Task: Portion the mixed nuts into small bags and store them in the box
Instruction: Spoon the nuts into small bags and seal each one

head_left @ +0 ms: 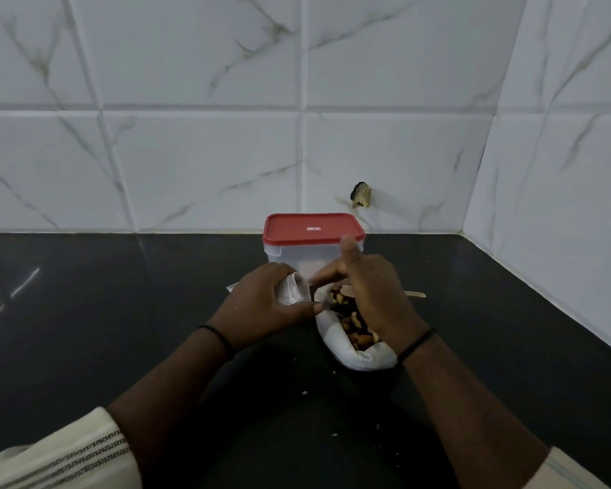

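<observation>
Nuts [350,321] in one bag [353,358], one box [311,248]

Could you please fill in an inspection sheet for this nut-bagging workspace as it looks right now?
Surface: dark glossy countertop, scattered with pale crumbs.
Job's things: large open bag of mixed nuts lying on its side; small bag; clear box behind, red lid on.
Clutter: wooden stick behind the right hand, partly hidden.
Grippers: left hand grips the small bag; right hand over the nuts, thumb raised, grasp unclear.
Cables: nothing seen.
Surroundings: white marble-look tiled walls meeting in a corner; chipped hole in one tile.
</observation>
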A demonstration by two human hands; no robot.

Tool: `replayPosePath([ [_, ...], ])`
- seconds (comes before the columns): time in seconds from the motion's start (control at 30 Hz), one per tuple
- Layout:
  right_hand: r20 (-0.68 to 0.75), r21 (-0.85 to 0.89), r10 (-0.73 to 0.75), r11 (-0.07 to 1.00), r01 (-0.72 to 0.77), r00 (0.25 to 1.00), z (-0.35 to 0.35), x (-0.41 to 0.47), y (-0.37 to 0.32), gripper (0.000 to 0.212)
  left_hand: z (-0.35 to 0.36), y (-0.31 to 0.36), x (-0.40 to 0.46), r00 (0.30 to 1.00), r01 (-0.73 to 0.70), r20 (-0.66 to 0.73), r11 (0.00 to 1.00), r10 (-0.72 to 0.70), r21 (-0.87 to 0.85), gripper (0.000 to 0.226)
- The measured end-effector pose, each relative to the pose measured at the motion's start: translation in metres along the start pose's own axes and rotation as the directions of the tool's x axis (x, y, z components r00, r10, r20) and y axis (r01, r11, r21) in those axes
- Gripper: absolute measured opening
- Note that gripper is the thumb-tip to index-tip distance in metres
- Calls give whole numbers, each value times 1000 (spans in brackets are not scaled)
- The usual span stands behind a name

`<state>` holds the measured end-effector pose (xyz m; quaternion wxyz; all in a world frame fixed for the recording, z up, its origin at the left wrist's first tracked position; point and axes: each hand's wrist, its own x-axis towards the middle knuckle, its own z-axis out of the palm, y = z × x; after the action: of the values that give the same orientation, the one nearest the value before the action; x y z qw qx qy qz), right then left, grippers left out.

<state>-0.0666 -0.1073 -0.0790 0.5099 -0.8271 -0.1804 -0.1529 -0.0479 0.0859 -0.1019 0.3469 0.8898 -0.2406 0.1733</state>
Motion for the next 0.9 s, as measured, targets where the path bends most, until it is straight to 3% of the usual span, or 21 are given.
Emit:
replayPosePath([
  [0.03,-114,-55,4,998,-10,993,-7,2,3,84,1,0,0,1000,4,-22,1000,-4,2,57],
  [0.1,-300,-322,7,940,-108,954,-23,6,13,72,3,1,-1,1000,6,-29,1000,-6,6,55],
  [0.2,-380,-622,65,720,-307,923,-44,8,35,54,6,5,-1,1000,17,-23,1000,-17,0,46],
  [0.3,-383,-716,220,543,-439,897,-53,6,51,42,8,8,-2,999,35,-16,999,-34,5,45],
  [0.47,-311,-712,416,493,-500,854,-55,3,56,45,12,11,-4,998,58,-7,998,-58,0,43],
  [0.53,-332,-674,398,534,-510,855,-55,4,55,41,14,12,-3,999,52,-4,999,-52,-2,42],
  [0.57,-351,-618,359,605,-502,865,-54,5,54,38,15,12,-3,999,48,-2,999,-48,-6,42],
  [0.63,-400,-390,288,806,-446,870,-52,7,49,25,18,12,-3,999,42,-1,999,-42,-24,41],
  [0.7,-465,-159,254,918,-362,848,-48,8,42,15,22,13,-2,998,56,10,997,-55,-53,42],
  [0.8,-461,31,323,937,-349,826,-41,9,45,9,26,16,4,996,84,21,994,-83,-74,43],
  [0.9,-442,65,332,938,-340,833,-37,11,53,6,28,21,16,995,104,3,992,-104,-65,42],
])
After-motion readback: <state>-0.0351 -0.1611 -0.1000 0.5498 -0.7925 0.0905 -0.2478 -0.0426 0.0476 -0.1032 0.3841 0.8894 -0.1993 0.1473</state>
